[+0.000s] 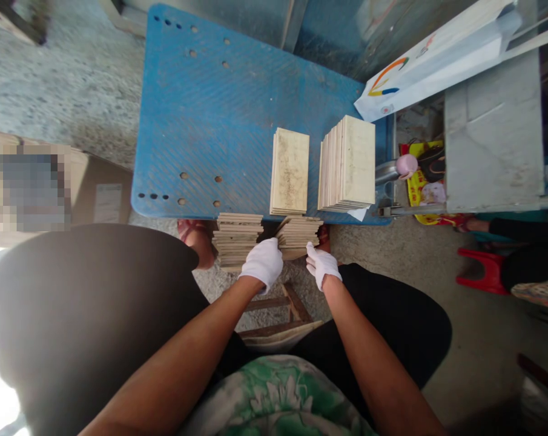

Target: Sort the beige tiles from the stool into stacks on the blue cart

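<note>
Two stacks of thin wooden boards stand on edge low between my knees: a left stack point(237, 239) and a right stack point(300, 233). My left hand point(262, 264), in a white glove, has its fingers curled at the left side of the right stack. From the other side my right hand point(323, 266), gloved too, presses its fingers to the right edge of the same boards. The left fingertips are partly hidden. On the blue table lie a short pile of boards point(290, 172) and a taller, slightly leaning pile point(358, 160).
The blue plastic table point(201, 115) has holes near its corners. A white paper bag point(432, 60) lies across its right end, near a flask with a pink lid point(407, 166). At right are a grey surface point(491, 133) and a red stool point(482, 272) beside another person's leg. A cardboard box point(108, 191) stands left.
</note>
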`<state>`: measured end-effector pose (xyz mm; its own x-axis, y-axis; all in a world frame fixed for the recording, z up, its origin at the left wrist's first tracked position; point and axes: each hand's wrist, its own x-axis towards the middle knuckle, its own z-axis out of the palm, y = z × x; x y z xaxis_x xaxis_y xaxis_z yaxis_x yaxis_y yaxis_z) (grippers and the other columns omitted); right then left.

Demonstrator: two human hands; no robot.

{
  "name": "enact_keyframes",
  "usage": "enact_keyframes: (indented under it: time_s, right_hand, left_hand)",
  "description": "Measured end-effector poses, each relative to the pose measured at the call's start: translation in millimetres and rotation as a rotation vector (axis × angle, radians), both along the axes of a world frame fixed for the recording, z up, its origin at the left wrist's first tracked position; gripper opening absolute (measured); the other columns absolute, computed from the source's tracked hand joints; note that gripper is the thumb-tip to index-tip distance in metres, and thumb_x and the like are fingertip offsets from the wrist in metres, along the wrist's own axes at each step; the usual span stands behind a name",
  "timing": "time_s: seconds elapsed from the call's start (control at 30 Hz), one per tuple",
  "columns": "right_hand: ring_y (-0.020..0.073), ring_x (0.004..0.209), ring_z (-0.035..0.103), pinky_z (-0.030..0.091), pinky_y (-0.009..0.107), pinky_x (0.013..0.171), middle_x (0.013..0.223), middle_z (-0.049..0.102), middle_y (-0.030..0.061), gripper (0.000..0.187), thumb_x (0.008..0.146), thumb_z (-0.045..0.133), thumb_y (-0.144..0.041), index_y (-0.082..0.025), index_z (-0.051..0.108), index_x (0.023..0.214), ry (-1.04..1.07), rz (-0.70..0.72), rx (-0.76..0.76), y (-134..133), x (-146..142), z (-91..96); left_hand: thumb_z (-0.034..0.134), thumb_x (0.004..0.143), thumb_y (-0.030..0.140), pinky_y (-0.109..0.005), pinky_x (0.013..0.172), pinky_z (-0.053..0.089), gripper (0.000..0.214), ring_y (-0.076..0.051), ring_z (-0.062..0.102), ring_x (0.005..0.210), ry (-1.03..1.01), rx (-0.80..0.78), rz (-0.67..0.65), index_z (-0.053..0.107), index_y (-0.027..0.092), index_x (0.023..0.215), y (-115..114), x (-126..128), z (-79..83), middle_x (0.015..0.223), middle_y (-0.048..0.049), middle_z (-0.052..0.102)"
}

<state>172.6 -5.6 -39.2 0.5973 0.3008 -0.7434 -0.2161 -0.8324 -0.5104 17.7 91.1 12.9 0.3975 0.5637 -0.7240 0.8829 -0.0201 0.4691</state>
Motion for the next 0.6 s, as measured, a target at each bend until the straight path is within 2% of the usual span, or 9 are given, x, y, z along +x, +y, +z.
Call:
enact_keyframes:
  time_s: [0.17,0.3,0.43,0.6]
  right_hand:
    - [0.0129,0.075,0.065,0.054,0.022,0.067,0.083,0.065,0.0048,0.036,0.073,0.072,-0.047,-0.016,0.062,0.088,0.083,-0.126,0.006,-4,-2,8.1]
    - [0.0121,0.071,0.065,0.055,0.021,0.064,0.079,0.067,0.0044,0.025,0.075,0.074,-0.033,-0.015,0.063,0.087,0.102,-0.193,-0.009,-11,-5,11.6]
    - [0.0114,0.067,0.064,0.054,0.021,0.063,0.074,0.066,0.0021,0.014,0.075,0.074,-0.019,-0.014,0.063,0.081,0.137,-0.223,-0.036,-17,-5,13.7]
    - [0.0112,0.067,0.064,0.055,0.026,0.064,0.081,0.067,0.0012,0.01,0.083,0.067,-0.021,-0.012,0.063,0.086,0.19,-0.229,-0.058,-20,-3,18.9]
  left_hand:
    - [0.041,0.09,0.024,-0.038,0.085,0.049,0.028,-0.03,0.063,0.103,0.088,0.013,-0.097,0.06,0.011,0.106,-4,1,19.3,0.107,-0.019,0.065]
    - [0.031,0.09,0.014,-0.044,0.076,0.05,0.035,-0.035,0.064,0.097,0.066,0.136,-0.22,0.059,0.006,0.11,-13,5,26.0,0.103,-0.0222,0.062]
    - [0.029,0.087,0.006,-0.047,0.076,0.049,0.039,-0.037,0.062,0.099,-0.004,0.126,-0.351,0.06,0.003,0.111,-24,10,15.1,0.104,-0.0259,0.06]
    - [0.046,0.084,0.012,-0.047,0.082,0.049,0.028,-0.033,0.064,0.097,-0.102,0.014,-0.403,0.066,0.006,0.103,-34,13,-6.6,0.099,-0.0235,0.065]
